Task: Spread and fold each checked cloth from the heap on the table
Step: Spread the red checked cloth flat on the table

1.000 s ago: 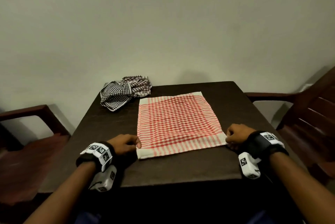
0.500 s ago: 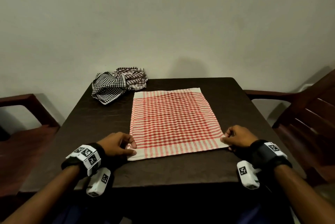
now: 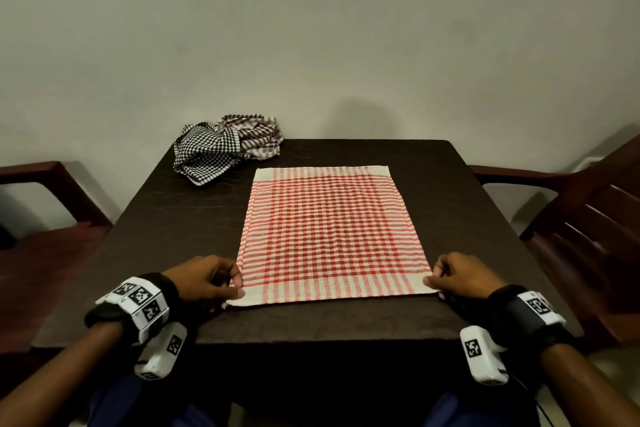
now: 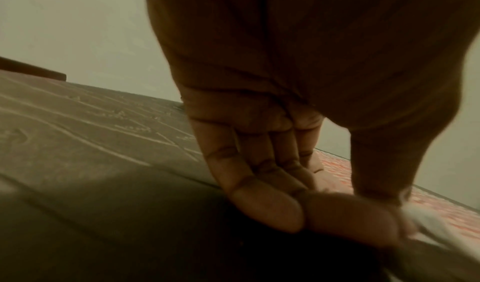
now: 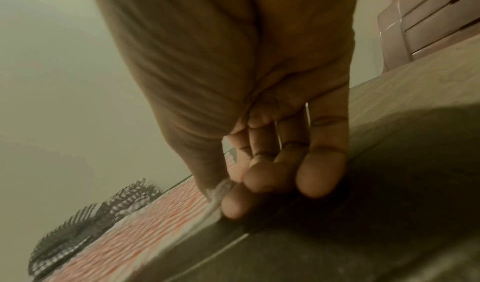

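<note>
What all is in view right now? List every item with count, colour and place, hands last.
red checked cloth: 1, red and cream, spread flat mid-table.
heap of checked cloths: 1 heap, black-white and brown-white, crumpled at the far left corner of the table; how many cloths it holds cannot be told.
table: 1, dark brown, against the wall.
chairs: 2, dark reddish wood, one to the left, one to the right.
wall: pale grey-green, behind the table.
wrist cameras: 2, white with black markers, on black straps.
left hand: pinches the cloth's near left corner.
right hand: pinches the near right corner.
</note>
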